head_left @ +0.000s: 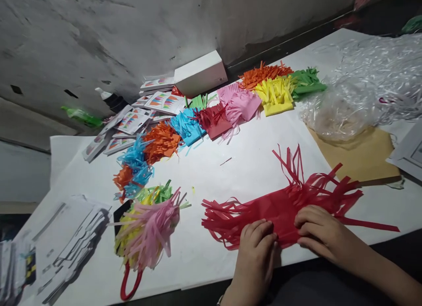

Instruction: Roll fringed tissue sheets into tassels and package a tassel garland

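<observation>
A sheet of red tissue paper [275, 207] lies flat near the table's front edge, cut into long fringe strips at its left and right ends, with a solid band between. My left hand [257, 249] is closed on the front edge of this band, fingers curled and thumb mostly hidden. To its right, my right hand [319, 231] has bent fingers gripping the band beside the right-hand fringe. Left of my hands sits a pile of pink fringed tissue paper [161, 227], with yellow and green strips under it. A red loop handle [132, 286] sticks out below that pile.
Fringed bundles in orange [163, 141], blue [187, 125], yellow [276, 95] and green [306, 82] curve along the back. Printed boxes [132, 121] and a white box [200, 74] stand behind. Clear plastic [372, 77] covers a brown envelope [359, 156] at right; flat white packages [69, 240] lie left.
</observation>
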Demonstrator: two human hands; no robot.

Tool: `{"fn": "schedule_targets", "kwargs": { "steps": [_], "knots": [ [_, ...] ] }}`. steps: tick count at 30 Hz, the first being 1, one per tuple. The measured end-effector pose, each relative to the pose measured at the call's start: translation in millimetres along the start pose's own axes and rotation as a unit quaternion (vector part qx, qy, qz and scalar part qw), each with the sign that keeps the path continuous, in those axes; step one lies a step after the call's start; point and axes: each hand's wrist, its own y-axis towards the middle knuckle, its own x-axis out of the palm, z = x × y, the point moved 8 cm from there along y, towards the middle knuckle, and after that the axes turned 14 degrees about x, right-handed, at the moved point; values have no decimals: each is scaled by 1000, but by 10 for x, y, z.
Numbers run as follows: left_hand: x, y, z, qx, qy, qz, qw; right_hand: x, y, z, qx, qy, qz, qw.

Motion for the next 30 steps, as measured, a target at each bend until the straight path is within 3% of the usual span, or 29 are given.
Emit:
{"fn": "schedule_targets", "kwargs": {
  "steps": [2,4,7,9,11,15,18,22,25,30],
  "knots": [
    [5,5,-40,-22,-21,-5,1000,-11,31,-3,20,-13,-25,999],
    [16,8,-63,-23,-25,-7,999,-67,54,-40,9,-48,9,999],
    [22,-7,-94,-11,-18,20,1000,-116,65,-156,-62,-92,79,991],
    [16,-15,-143,-22,-12,38,999,-105,91,-180,-84,-91,88,988],
    [2,11,-212,-52,2,33,998,-80,173,-96,-34,-91,72,993],
    [-23,178,-424,-154,54,-54,985,-34,353,133,105,-132,55,984],
    [2,299,-596,-232,98,-141,958,10,477,192,126,-162,71,976],
    [23,418,-672,-259,130,-167,942,-28,574,189,131,-191,109,967],
    [38,435,-678,-263,145,-175,938,-160,542,56,103,-203,156,961],
    [51,430,-691,-248,153,-172,941,-83,379,-276,-74,-160,144,974]
  ]
}}
